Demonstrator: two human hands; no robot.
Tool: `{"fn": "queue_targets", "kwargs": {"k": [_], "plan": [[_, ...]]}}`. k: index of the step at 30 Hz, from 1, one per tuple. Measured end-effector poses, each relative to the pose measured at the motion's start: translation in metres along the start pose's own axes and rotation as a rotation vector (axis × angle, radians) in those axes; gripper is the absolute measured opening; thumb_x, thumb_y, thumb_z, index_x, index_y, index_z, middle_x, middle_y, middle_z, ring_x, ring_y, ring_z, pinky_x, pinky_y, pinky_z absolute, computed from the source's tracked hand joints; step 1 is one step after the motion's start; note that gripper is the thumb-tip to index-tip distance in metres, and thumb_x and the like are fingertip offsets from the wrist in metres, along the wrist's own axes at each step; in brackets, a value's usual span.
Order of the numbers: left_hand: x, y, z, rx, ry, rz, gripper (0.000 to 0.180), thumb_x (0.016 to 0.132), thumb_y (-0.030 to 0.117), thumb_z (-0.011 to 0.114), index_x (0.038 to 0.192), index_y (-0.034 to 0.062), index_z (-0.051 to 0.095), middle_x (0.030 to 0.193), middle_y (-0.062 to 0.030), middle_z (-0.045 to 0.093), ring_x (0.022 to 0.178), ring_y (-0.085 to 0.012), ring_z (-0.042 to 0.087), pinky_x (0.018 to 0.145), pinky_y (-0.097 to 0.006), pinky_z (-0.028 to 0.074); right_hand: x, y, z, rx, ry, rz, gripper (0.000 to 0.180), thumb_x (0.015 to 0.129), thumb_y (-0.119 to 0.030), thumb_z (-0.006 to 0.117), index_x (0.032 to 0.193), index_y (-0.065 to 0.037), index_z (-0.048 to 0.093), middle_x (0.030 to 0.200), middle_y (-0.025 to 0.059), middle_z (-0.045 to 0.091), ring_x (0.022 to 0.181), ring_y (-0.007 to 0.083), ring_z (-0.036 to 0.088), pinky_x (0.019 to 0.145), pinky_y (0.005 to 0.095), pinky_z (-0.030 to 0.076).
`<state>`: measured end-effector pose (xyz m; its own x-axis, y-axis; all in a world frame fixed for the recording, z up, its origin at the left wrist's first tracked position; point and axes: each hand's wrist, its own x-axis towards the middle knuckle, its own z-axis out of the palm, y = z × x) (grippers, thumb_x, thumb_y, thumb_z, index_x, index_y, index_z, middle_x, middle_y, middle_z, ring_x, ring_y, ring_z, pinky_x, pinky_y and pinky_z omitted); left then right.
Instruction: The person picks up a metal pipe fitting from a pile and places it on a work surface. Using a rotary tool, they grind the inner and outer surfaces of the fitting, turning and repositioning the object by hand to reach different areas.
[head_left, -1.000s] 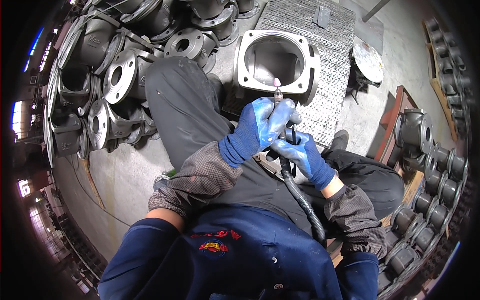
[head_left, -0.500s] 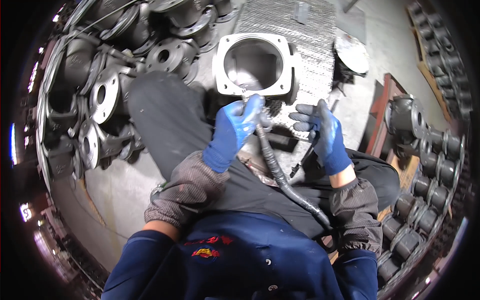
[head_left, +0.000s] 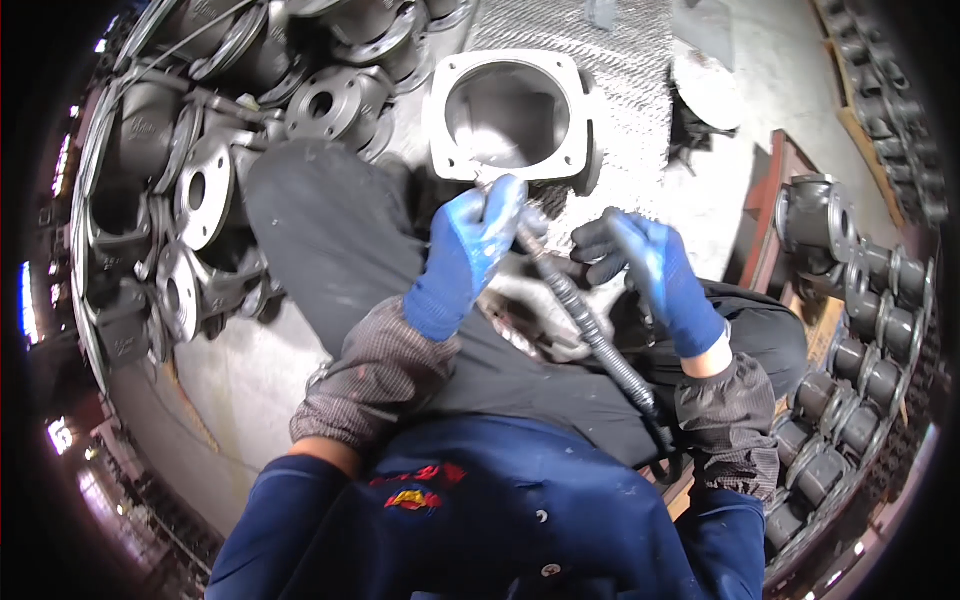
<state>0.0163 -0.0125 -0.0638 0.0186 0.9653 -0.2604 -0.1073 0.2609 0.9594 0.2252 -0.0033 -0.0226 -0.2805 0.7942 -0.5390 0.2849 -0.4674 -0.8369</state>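
A grey metal casting [head_left: 437, 118] with a rounded-square flange, bolt holes at its corners and a wide round bore stands in front of me. My left hand [head_left: 462, 255], in a blue coated glove, is closed around the front end of a slim tool on a dark ribbed hose [head_left: 592, 328]. The tool's tip is mostly hidden by the fingers, close to the flange's near edge. From there the hose slants down to my right forearm. My right hand [head_left: 640, 262], gloved alike, hovers right of the hose, its fingers loosely bent and apart, with nothing visible in them.
Several flanged castings [head_left: 205, 195] crowd the left side. The casting rests on a silvery textured mat [head_left: 630, 110]. A round pale-topped stool-like thing [head_left: 706, 90] stands beyond it. At right are a red metal frame [head_left: 765, 215] and rows of dark castings [head_left: 815, 225].
My right hand has turned and its fingers have bent inward, slightly lower. The hose has straightened and swung right. The casting appears slightly higher in view.
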Motion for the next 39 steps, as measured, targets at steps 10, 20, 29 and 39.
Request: {"fn": "queue_targets", "kwargs": {"k": [10, 20, 29, 39], "plan": [[0.001, 0.005, -0.007, -0.168, 0.031, -0.064, 0.041, 0.096, 0.032, 0.050, 0.087, -0.0061, 0.064, 0.081, -0.0136, 0.067, 0.071, -0.0184, 0.066, 0.066, -0.029, 0.056, 0.009, 0.019, 0.060, -0.721, 0.179, -0.456, 0.044, 0.072, -0.044, 0.073, 0.089, -0.004, 0.066, 0.074, 0.0175, 0.062, 0.066, 0.0356, 0.062, 0.060, 0.0412, 0.050], [-0.001, 0.024, -0.013, -0.739, -0.454, 0.027, 0.052, 0.101, 0.034, 0.030, 0.099, -0.0101, 0.058, 0.093, -0.0235, 0.064, 0.088, -0.0325, 0.063, 0.086, -0.042, 0.049, 0.003, -0.006, 0.065, 0.706, -0.784, -0.065, 0.035, 0.093, -0.031, 0.054, 0.095, 0.003, 0.065, 0.077, 0.0095, 0.067, 0.060, 0.0108, 0.060, 0.054, 0.0210, 0.048], [0.022, 0.059, -0.044, 0.273, 0.251, 0.474, 0.021, 0.092, 0.011, 0.051, 0.100, -0.0047, 0.064, 0.095, -0.0100, 0.064, 0.084, -0.0134, 0.059, 0.078, -0.025, 0.047, 0.026, -0.070, 0.007, -0.096, -0.161, -0.123, 0.044, 0.087, -0.022, 0.057, 0.120, 0.007, 0.052, 0.077, 0.0131, 0.065, 0.048, 0.0129, 0.059, 0.045, 0.0238, 0.050], [0.047, 0.017, -0.055, 0.120, 0.216, 0.197, 0.041, 0.096, 0.011, 0.048, 0.134, -0.0017, 0.043, 0.120, -0.0077, 0.054, 0.096, -0.0063, 0.050, 0.082, -0.020, 0.044, 0.100, -0.078, 0.020, -0.600, -0.457, -0.585, 0.018, 0.080, -0.012, 0.056, 0.084, 0.003, 0.065, 0.066, 0.0189, 0.062, 0.065, 0.0316, 0.066, 0.060, 0.0365, 0.053]]}}
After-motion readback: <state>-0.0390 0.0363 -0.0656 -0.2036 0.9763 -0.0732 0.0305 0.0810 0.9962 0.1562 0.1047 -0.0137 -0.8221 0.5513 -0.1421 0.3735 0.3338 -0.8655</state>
